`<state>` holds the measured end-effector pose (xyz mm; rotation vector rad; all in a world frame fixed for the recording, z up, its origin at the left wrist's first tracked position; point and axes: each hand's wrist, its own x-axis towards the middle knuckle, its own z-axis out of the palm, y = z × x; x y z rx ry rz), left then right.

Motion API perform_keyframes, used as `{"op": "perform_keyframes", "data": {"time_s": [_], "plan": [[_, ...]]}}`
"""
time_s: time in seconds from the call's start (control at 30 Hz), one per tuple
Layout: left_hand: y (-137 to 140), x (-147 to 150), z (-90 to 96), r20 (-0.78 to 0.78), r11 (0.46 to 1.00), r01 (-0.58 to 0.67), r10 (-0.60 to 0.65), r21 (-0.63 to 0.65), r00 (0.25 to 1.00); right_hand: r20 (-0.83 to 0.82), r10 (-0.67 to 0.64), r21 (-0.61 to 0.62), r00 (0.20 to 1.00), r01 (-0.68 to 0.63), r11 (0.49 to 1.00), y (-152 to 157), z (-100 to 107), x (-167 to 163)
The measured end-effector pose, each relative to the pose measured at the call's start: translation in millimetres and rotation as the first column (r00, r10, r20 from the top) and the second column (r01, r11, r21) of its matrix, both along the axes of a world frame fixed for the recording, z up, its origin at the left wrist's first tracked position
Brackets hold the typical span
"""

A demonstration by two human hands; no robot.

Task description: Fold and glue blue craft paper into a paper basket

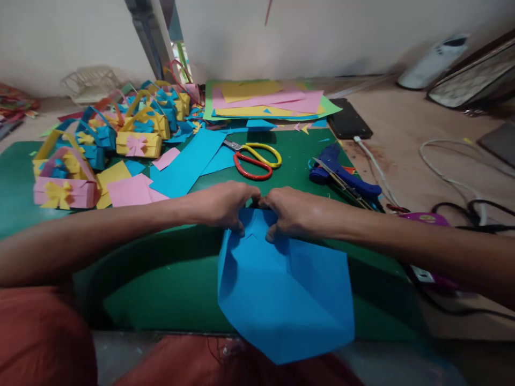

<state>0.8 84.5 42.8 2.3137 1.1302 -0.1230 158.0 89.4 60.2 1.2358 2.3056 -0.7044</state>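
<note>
A creased sheet of blue paper (265,295), partly folded up at its sides, tilts over the front edge of the green mat (169,284). My left hand (229,203) pinches its far edge, thumb on the near face and fingers curled behind. Close beside it, my right hand (281,212) grips the same edge in the same way. Between the two thumbs a small pointed fold shows. The fingers behind the paper are partly hidden. Just beyond my hands lie scissors (257,160) with one red and one yellow handle.
Several small folded paper baskets (139,143) with bows stand at the left. Blue paper strips (191,163) and pink squares (131,190) lie nearby. Coloured sheets (265,99) are stacked at the back. A blue glue gun (346,174), a black phone (350,119) and cables (376,169) are at the right.
</note>
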Motion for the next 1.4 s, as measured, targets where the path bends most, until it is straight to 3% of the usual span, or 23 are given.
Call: {"op": "perform_keyframes", "data": {"time_s": [0.2, 0.43, 0.63, 0.87, 1.17, 1.4], "plan": [[9.0, -0.1, -3.5, -0.119, 0.996, 0.094, -0.092, 0.008, 0.989, 0.101, 0.057, 0.034, 0.993, -0.061, 0.998, -0.8, 4.9, -10.6], [17.9, 2.8, -0.1, -0.254, 0.987, 0.155, -0.143, 0.028, 0.957, 0.092, 0.086, 0.055, 0.992, -0.092, 0.994, -0.6, 2.6, -12.5], [9.4, 3.8, 3.0, -0.261, 0.988, 0.153, -0.144, 0.015, 0.954, 0.093, 0.094, 0.111, 0.991, -0.104, 0.988, -5.9, 1.6, -12.1], [-4.3, 5.0, 7.7, -0.245, 0.992, 0.113, -0.121, -0.046, 0.962, 0.061, 0.099, 0.085, 0.993, -0.104, 0.991, -9.2, -2.0, -13.8], [-4.8, 2.6, 6.5, -0.215, 0.995, 0.092, -0.097, -0.029, 0.972, -0.006, 0.035, 0.154, 0.999, -0.034, 0.988, -14.1, -9.6, -11.1], [-0.3, 4.0, 4.0, -0.277, 0.994, 0.104, -0.096, 0.016, 0.956, -0.096, 0.042, 0.119, 0.995, -0.03, 0.992, -13.8, -8.8, -11.4]]}}
